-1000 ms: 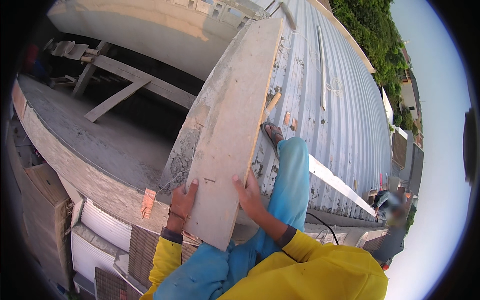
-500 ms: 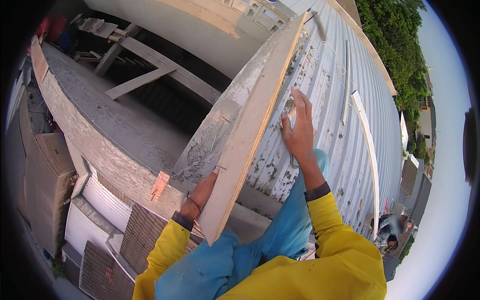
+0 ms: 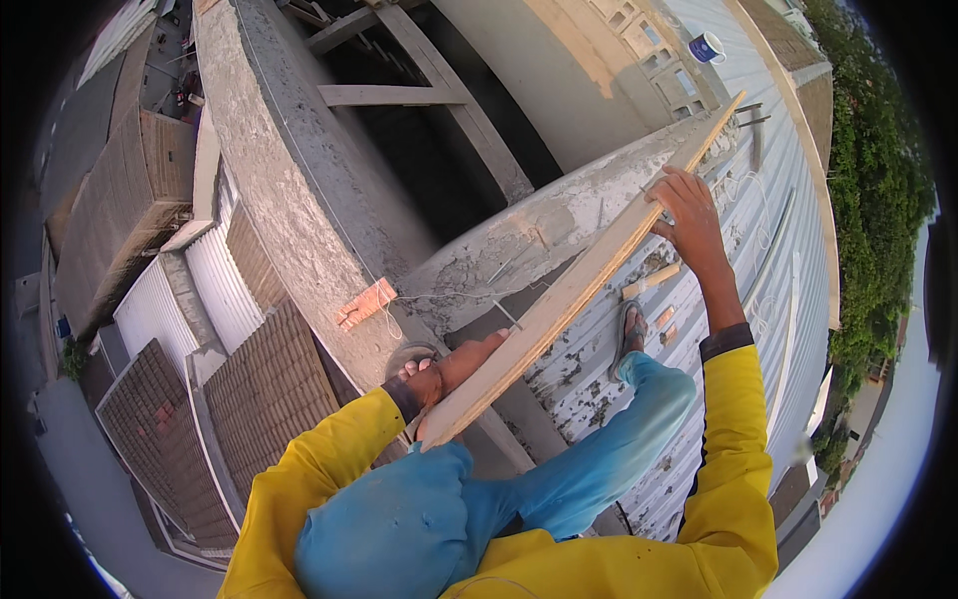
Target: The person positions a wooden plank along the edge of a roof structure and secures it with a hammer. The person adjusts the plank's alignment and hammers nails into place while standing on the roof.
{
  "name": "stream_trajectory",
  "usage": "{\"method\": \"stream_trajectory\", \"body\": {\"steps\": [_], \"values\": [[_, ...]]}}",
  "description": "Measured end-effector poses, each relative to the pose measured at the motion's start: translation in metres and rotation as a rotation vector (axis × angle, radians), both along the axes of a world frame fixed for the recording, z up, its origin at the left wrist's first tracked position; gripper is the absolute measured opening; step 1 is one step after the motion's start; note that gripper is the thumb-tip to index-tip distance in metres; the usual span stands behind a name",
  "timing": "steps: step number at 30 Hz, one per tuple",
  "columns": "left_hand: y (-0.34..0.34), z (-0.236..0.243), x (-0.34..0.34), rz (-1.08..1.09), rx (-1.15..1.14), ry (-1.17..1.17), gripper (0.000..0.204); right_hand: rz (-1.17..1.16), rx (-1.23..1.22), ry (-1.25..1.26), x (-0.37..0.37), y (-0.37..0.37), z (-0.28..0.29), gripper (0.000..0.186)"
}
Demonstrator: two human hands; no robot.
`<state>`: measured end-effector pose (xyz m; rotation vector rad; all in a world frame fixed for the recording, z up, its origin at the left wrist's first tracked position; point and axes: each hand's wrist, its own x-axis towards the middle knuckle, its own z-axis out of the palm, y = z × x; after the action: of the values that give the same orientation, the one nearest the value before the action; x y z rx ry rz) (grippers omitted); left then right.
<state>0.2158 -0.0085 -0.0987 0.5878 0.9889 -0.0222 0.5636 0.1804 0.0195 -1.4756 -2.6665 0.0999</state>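
Observation:
A long wooden plank [image 3: 574, 307] slants from my knee up toward the far right, its layered edge facing me. My right hand [image 3: 691, 215] is closed over the plank's right edge near its far part, fingers on the upper face. Low on the plank's other side, my left hand [image 3: 467, 367] grips it near the close end; some of its fingers are hidden. A nail [image 3: 508, 314] sticks out just beyond the left fingertips. Thin string [image 3: 439, 296] runs from near the nail to a reddish brick piece [image 3: 366, 304] on the concrete ledge.
Rough concrete beams [image 3: 539, 235] border a dark opening crossed by timbers [image 3: 469, 120]. My sandalled foot [image 3: 631, 331] rests on the mortar-spattered metal roof [image 3: 609, 374], near a wood offcut [image 3: 651, 281]. A bucket [image 3: 707, 48] stands far right. Lower tiled roofs [image 3: 264, 389] lie left.
My right hand has gone from open above the metal roof to gripping the plank's edge. The plank now slants further right in view. My left hand stays at its near end. The view has turned.

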Motion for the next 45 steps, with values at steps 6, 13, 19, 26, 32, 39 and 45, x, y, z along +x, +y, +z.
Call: {"method": "stream_trajectory", "body": {"steps": [6, 13, 19, 26, 32, 39, 45], "values": [[-0.001, 0.001, -0.020, -0.033, 0.180, 0.086, 0.082, 0.165, 0.024, -0.014, 0.000, -0.002, 0.006, 0.040], [-0.002, 0.002, -0.019, -0.073, 0.270, -0.073, 0.087, 0.132, 0.125, -0.038, 0.009, -0.026, 0.058, 0.039], [0.012, 0.035, -0.006, -0.186, 0.259, -0.191, 0.092, 0.091, 0.181, -0.097, 0.064, -0.046, 0.091, 0.060], [0.000, -0.011, 0.002, -0.379, -0.021, -0.557, 0.078, 0.174, 0.216, -0.199, 0.087, -0.069, 0.108, 0.086], [-0.030, -0.053, -0.053, 0.225, -0.192, -1.073, 0.069, 0.084, 0.202, -0.142, 0.065, -0.076, 0.115, 0.091], [0.055, 0.015, -0.135, 0.718, -0.005, -1.000, 0.078, -0.165, 0.007, -0.077, 0.059, -0.088, 0.114, 0.089], [0.081, 0.112, -0.189, 0.467, 0.590, -0.138, 0.080, -0.256, -0.129, -0.026, 0.023, -0.104, 0.091, 0.088]]}}
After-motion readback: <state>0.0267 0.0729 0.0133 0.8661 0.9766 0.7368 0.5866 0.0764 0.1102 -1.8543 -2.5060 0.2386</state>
